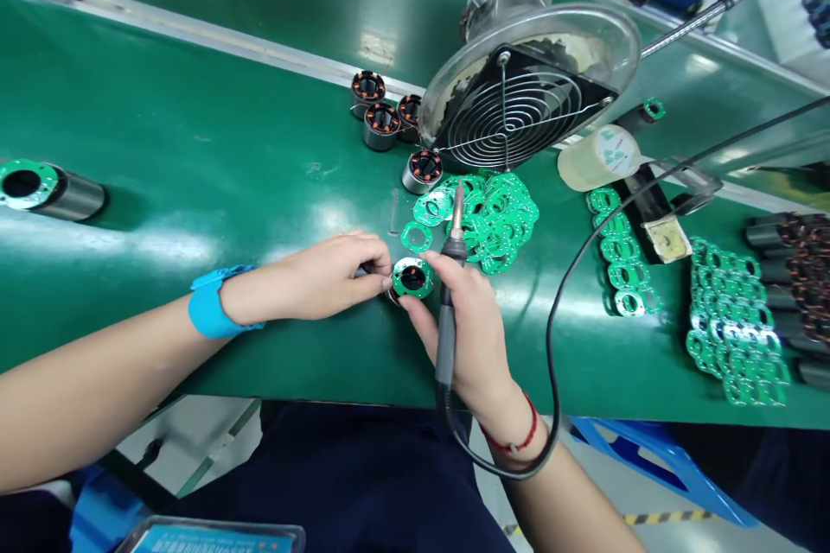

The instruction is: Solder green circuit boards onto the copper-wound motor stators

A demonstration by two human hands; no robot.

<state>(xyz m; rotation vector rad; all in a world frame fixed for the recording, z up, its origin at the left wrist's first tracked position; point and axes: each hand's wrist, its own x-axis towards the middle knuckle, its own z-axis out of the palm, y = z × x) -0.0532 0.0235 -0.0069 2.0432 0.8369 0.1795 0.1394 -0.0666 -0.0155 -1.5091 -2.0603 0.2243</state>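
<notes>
Head view: left hand (pixel 324 276) is pinching the small stator (pixel 411 278) with its green board, on the belt; right hand (pixel 470 324) is gripping the soldering iron (pixel 449 294), fingertips steadying the stator. Likely rigid, light, fragile windings; hold by outer rim.

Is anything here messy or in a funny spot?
Mostly tidy. The flat green ring-shaped circuit boards lie in a loose, overlapping heap beside the round wire-grilled fan. One silver cylinder with a green end cap lies on its side, far from the rest. Nothing looks broken or spilled.
</notes>
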